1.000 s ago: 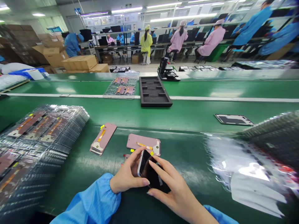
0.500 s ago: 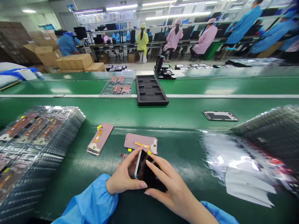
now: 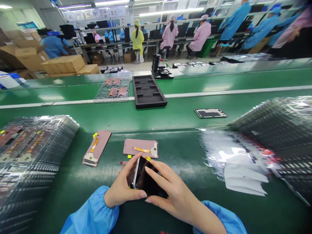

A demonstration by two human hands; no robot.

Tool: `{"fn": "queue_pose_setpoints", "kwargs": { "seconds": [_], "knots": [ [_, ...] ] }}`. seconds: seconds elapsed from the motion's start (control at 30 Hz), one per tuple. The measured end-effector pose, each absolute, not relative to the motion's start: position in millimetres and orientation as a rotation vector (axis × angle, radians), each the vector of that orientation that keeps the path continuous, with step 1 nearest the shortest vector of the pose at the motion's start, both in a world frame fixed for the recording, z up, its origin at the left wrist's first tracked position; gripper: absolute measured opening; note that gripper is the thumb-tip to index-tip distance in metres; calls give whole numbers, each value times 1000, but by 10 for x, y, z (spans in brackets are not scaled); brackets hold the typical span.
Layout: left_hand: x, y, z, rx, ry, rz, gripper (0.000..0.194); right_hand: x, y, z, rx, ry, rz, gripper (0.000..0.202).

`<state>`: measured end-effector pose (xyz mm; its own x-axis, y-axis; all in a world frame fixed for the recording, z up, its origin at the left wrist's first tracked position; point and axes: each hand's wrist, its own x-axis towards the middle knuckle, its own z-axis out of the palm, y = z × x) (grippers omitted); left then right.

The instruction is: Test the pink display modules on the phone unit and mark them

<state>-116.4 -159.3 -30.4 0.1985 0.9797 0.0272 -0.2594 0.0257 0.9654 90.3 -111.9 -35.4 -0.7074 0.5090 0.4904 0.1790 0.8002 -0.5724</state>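
Observation:
A dark, glossy phone (image 3: 148,182) with a silver edge and a yellow tab at its top is held tilted between both hands. My left hand (image 3: 123,187) wraps round its left side, thumb on the near edge. On its right side lies my right hand (image 3: 170,187), fingers over the dark face and thumb at the near edge. Just beyond is a pink screen panel (image 3: 140,147) with an orange flex cable. Further left, a small stack of similar panels (image 3: 97,148) lies at a slant. Another part, mostly hidden, shows beside my left fingers.
Stacked clear trays (image 3: 36,146) with panels stand at the left, more trays (image 3: 287,130) at the right. White sheets (image 3: 245,178) lie before them. Beyond are a phone frame (image 3: 211,113), a black foam tray (image 3: 149,92) and a clear tray (image 3: 113,89). People work in the background.
The camera view has turned slightly to the right, so the scene sits further left. Both hands keep the phone in nearly the same hold.

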Motion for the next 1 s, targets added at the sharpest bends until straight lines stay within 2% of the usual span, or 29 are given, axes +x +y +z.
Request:
{"fn": "queue_pose_setpoints", "kwargs": {
  "seconds": [0.3,0.47,0.53,0.6,0.7,0.77,0.87,0.93,1.0],
  "knots": [
    [-1179,-1592,-296,1075,899,1153,93,895,-1088,-283,-506,-2325,655,64],
    [-1184,-1600,-365,1064,889,1150,97,882,-1098,-285,-537,-2344,506,71],
    [-1174,-1611,-407,1005,836,1146,94,871,-1116,-313,-581,-2347,473,69],
    [-1157,-1611,-415,883,793,1145,84,866,-1126,-340,-638,-2310,500,70],
    [-1149,-1569,-340,648,816,1155,55,893,-1099,-348,-678,-2150,801,78],
    [-1174,-1524,-266,550,857,1164,43,928,-1053,-330,-739,-1974,1151,73],
    [-1236,-1478,-201,498,898,1185,35,963,-985,-304,-857,-1757,1649,51],
    [-1265,-1471,-200,486,920,1187,35,957,-966,-306,-835,-1695,1913,46],
    [-1271,-1475,-214,497,932,1177,38,935,-968,-317,-792,-1647,2038,46]
  ]
}}
